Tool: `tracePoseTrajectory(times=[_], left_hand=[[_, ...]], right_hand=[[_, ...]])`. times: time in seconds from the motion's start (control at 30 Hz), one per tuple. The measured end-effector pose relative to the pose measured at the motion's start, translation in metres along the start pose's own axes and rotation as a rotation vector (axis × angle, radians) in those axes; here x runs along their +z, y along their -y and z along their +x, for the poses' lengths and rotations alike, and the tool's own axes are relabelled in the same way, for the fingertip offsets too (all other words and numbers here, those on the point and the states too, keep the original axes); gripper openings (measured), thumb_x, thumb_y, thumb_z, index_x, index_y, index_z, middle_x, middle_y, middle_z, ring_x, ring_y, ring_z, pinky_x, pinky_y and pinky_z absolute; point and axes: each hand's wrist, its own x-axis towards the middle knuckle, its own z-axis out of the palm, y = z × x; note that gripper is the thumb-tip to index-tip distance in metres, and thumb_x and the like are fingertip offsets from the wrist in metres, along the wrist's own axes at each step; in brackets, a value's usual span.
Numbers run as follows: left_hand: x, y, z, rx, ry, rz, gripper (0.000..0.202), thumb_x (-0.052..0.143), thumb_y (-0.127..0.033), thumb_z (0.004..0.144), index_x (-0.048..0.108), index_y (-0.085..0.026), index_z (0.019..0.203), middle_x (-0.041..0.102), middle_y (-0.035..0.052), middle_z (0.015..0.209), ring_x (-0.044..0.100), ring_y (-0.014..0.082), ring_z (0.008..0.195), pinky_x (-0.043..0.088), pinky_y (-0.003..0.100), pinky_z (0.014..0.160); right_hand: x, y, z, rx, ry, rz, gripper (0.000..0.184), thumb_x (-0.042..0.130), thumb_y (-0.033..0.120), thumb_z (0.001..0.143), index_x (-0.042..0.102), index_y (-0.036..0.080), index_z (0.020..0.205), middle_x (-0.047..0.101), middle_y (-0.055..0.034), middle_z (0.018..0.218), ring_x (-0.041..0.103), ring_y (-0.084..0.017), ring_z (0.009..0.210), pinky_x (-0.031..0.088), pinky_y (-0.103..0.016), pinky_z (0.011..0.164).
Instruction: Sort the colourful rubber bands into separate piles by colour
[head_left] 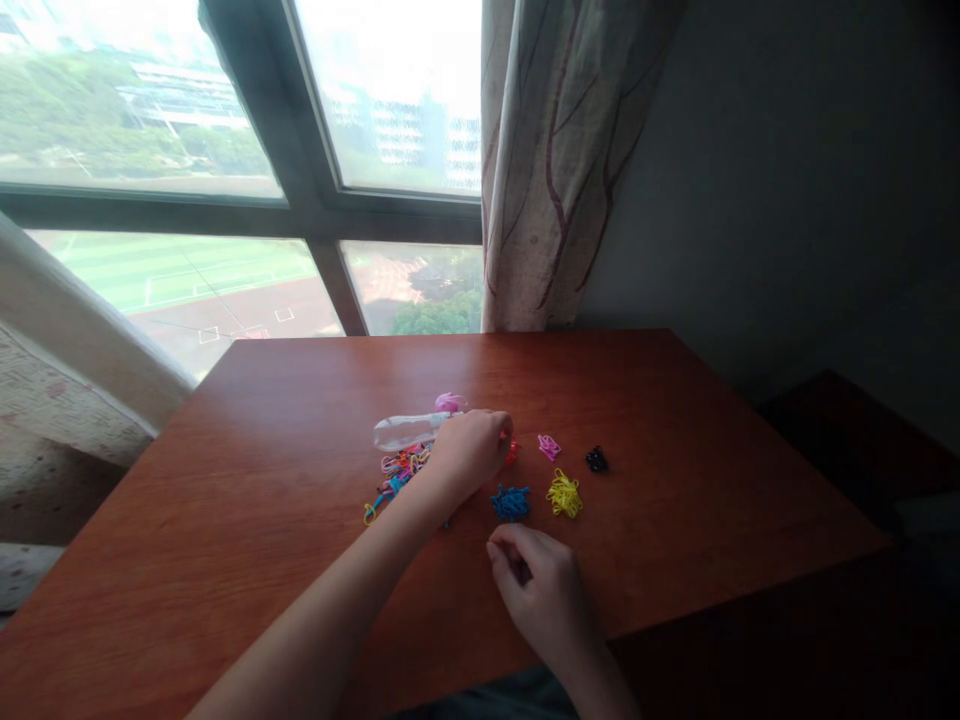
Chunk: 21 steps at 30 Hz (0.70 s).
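Our left hand pinches small red rubber bands, right hand curled closed near the wooden table front edge; a wrist sweep could scatter the blue rubber bands.

Head camera looked forward and down.
It sat close above the near edge of the table, faced the far window, and caught the left hand and right hand low at centre.

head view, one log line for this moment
left hand: at red bands | right hand: curled near blue pile | also: mixed pile, yellow pile, pink bands, black bands
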Motion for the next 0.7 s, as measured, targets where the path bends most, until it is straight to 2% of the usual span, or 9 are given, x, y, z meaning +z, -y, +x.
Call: tracePoseTrajectory(times=[0.1,0.23,0.33,0.43,0.53,0.7], left_hand=[[0.001,0.003,-0.001,-0.001,-0.005,-0.011,0.018,0.054,-0.019,0.083,0.072,-0.021,0.086,0.073,0.0061,0.076,0.066,0.0199,0.065,0.042,0.026,0.057],[-0.011,0.01,-0.019,-0.018,-0.052,-0.034,0.018,0.052,-0.021,0.086,0.07,-0.023,0.089,0.072,0.0031,0.077,0.065,0.018,0.067,0.04,0.025,0.058],[-0.018,0.019,-0.044,-0.037,-0.092,-0.055,0.017,0.052,-0.023,0.088,0.068,-0.022,0.088,0.072,0.0019,0.079,0.065,0.0169,0.069,0.041,0.025,0.06],[-0.018,0.033,-0.074,-0.057,-0.164,-0.13,0.015,0.054,-0.027,0.088,0.068,-0.022,0.09,0.072,0.0011,0.082,0.063,0.0146,0.067,0.042,0.023,0.062],[-0.011,0.047,-0.105,-0.082,-0.195,-0.215,0.015,0.054,-0.028,0.089,0.067,-0.022,0.091,0.069,-0.0009,0.074,0.06,0.0127,0.062,0.042,0.021,0.059],[0.006,0.061,-0.151,-0.069,-0.16,-0.294,0.015,0.051,-0.027,0.091,0.066,-0.022,0.091,0.068,-0.0018,0.073,0.06,0.0113,0.058,0.045,0.02,0.057]], right_hand=[[0.0,0.0,0.0,0.009,0.0,0.01,0.016,0.05,0.021,0.092,0.061,0.022,0.081,0.061,0.0023,0.065,0.058,-0.013,0.06,0.037,-0.022,0.058],[0.0,-0.001,-0.001,0.019,0.012,0.019,0.016,0.05,0.022,0.092,0.061,0.022,0.08,0.059,0.002,0.065,0.057,-0.014,0.06,0.036,-0.023,0.058],[0.0,-0.001,-0.001,0.015,0.015,0.016,0.016,0.049,0.022,0.093,0.061,0.022,0.082,0.06,0.0017,0.066,0.057,-0.014,0.061,0.036,-0.023,0.059],[0.0,0.0,-0.001,0.02,0.032,-0.003,0.015,0.049,0.022,0.093,0.06,0.022,0.083,0.061,0.0015,0.067,0.058,-0.014,0.063,0.036,-0.023,0.061],[0.001,0.001,-0.001,0.027,0.054,-0.042,0.016,0.049,0.022,0.094,0.059,0.022,0.082,0.06,0.002,0.066,0.057,-0.014,0.061,0.034,-0.023,0.06],[0.004,0.002,0.0,0.02,0.076,-0.134,0.018,0.048,0.02,0.093,0.06,0.022,0.08,0.062,0.0017,0.067,0.058,-0.014,0.063,0.032,-0.024,0.06]])
